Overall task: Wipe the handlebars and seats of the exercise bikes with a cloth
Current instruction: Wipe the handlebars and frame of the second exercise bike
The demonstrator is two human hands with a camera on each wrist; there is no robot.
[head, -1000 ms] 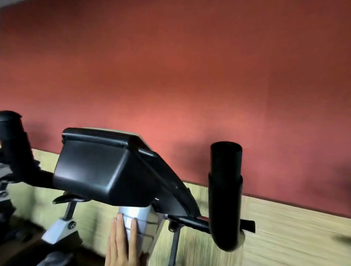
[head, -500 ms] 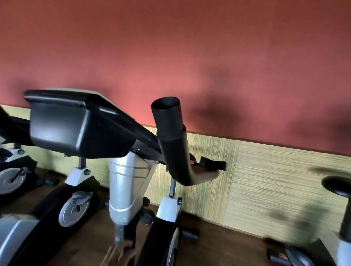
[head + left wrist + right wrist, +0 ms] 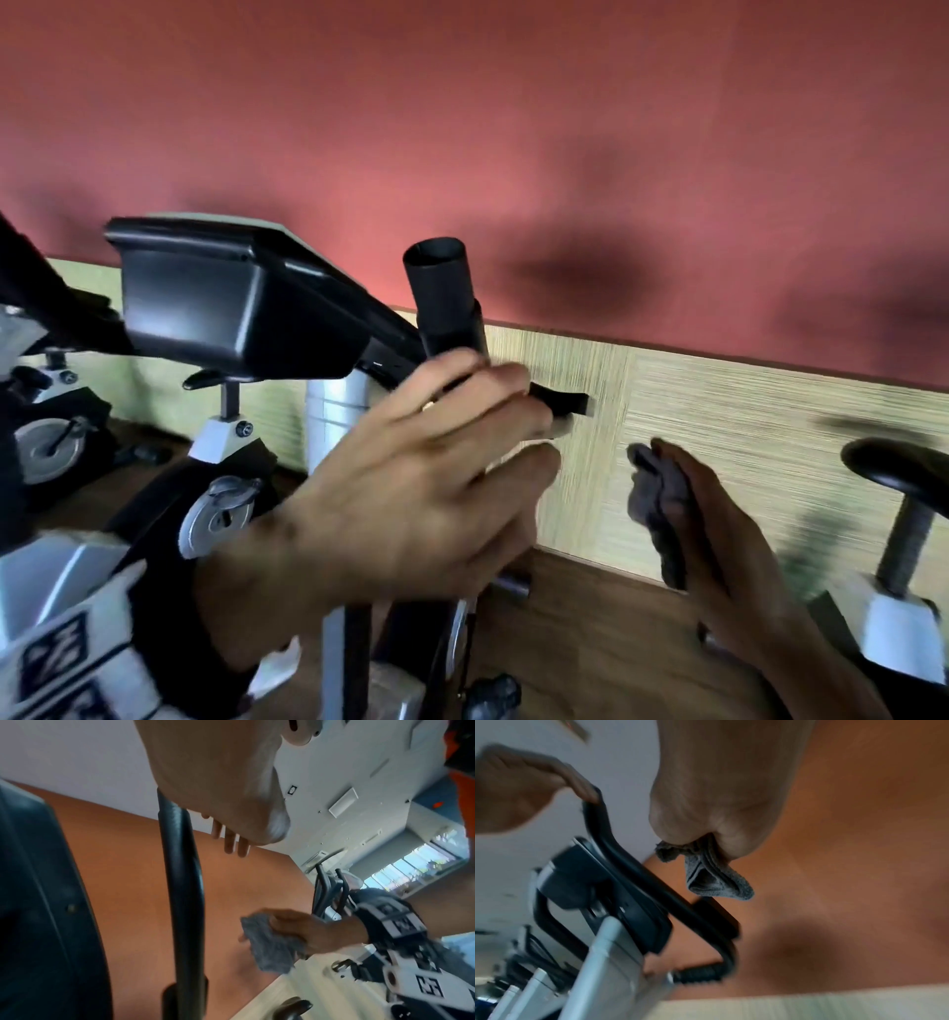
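The exercise bike's black handlebar [image 3: 444, 298] rises upright beside its black console [image 3: 231, 308]. My left hand [image 3: 518, 416] reaches across the bar below its open end, fingers fairly straight and touching it; the left wrist view shows these fingers [image 3: 231, 841] beside the handlebar [image 3: 182, 882]. To the right and lower, my right hand [image 3: 708, 539] grips a bunched grey cloth [image 3: 655, 501], apart from the bar. The cloth [image 3: 716, 880] hangs from the fist in the right wrist view, just above the handlebar [image 3: 628, 866].
A silver column [image 3: 336, 411] carries the console. More bikes stand at the left, and another bike's black seat [image 3: 893, 465] on its post is at the right. A red wall with a pale woven lower panel [image 3: 744, 426] stands close behind, above a brown wood floor.
My left hand rose from low by the silver column up to the handlebar. My right hand with the cloth came into view at the lower right. The view tilted down and shifted right.
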